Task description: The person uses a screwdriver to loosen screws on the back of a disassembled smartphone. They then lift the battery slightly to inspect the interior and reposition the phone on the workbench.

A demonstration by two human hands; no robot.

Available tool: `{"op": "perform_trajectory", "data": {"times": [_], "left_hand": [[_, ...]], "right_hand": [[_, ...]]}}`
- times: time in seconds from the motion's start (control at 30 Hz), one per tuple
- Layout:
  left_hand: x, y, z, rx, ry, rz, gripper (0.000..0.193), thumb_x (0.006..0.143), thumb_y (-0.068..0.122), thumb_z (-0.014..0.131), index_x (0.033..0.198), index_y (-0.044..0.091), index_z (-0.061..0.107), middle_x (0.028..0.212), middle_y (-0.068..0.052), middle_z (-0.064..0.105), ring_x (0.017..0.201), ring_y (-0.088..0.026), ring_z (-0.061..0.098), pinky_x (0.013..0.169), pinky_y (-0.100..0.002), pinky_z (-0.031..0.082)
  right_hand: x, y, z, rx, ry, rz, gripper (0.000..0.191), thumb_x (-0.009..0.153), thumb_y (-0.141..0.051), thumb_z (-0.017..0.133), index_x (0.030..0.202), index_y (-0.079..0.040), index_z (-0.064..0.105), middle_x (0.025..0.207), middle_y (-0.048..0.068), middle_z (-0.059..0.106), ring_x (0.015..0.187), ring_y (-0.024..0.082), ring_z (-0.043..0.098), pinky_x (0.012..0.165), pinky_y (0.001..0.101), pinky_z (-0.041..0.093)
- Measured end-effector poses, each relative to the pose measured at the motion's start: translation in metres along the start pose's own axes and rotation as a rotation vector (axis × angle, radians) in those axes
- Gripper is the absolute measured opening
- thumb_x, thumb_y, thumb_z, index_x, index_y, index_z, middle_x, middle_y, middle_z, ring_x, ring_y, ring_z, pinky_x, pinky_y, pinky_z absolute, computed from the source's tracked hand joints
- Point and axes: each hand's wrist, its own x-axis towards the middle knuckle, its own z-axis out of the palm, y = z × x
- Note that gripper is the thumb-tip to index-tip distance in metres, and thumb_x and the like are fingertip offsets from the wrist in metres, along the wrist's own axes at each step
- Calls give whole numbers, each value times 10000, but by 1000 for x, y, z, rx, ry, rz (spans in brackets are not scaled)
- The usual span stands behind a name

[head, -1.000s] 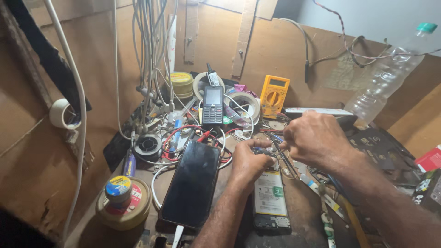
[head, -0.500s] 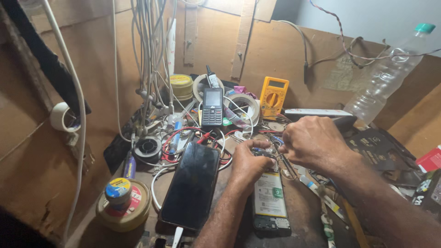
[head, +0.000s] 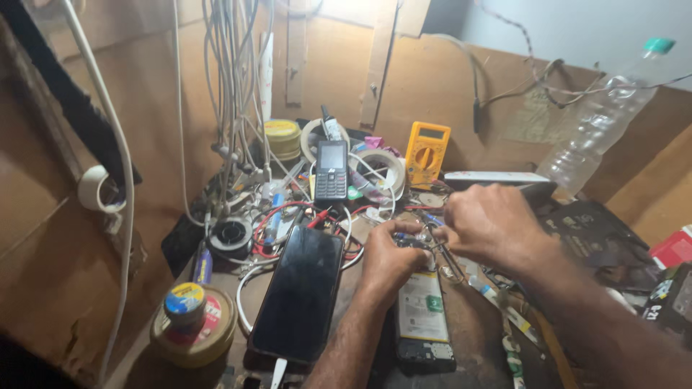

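Observation:
An opened phone [head: 424, 317] lies back-up on the cluttered wooden bench, its battery and board exposed. My left hand [head: 389, 259] presses on its upper end, fingers curled on it. My right hand [head: 490, 225] hovers just right of that, pinching thin metal tweezers [head: 445, 253] whose tips point down at the phone's top. A black smartphone [head: 301, 292] with a dark screen lies face-up to the left, a white cable plugged in at its near end.
A small keypad phone [head: 331, 170] leans at the back beside a yellow multimeter [head: 426, 153] and tape rolls [head: 384, 169]. A round tin [head: 194, 330] sits front left. Hanging cables [head: 231, 86], a plastic bottle [head: 602, 122] at right, tangled red and white wires mid-bench.
Both hands stay on the opened phone's top; my right hand has shifted very slightly with the tweezers. Nothing else has moved.

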Motion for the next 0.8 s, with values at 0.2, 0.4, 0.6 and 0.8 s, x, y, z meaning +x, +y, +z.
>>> {"op": "perform_trajectory", "data": {"times": [0.2,0.4,0.6,0.8], "left_hand": [[3,-1,0,-132,-61,-42,532,649,-17,790,1168,-12,675,928,-167,761,777,-216,751,681,-329,611],[6,-4,-3,-162,-127,-74,545,694,21,751,1229,-13,652,940,-161,739,791,-213,728,688,-340,598],[8,-12,-8,-210,-128,-49,481,788,141,722,1235,-10,630,1017,-129,705,895,-186,674,816,-312,544],[21,-25,-12,-443,-233,-91,508,980,421,451,1094,-1,709,1038,-125,751,951,-200,693,866,-330,546]], "right_hand": [[-18,29,17,380,-35,258,332,863,-425,689,1067,-177,775,876,160,772,925,350,741,867,478,562],[-46,40,70,776,374,284,287,935,-278,605,1139,-99,700,822,136,723,812,323,712,776,481,545],[-65,24,89,1005,554,398,178,866,-190,752,1004,-78,765,829,63,768,589,193,608,547,378,491],[-73,14,92,1214,618,327,141,868,-170,744,967,-69,747,728,17,721,533,102,657,475,276,505]]}}
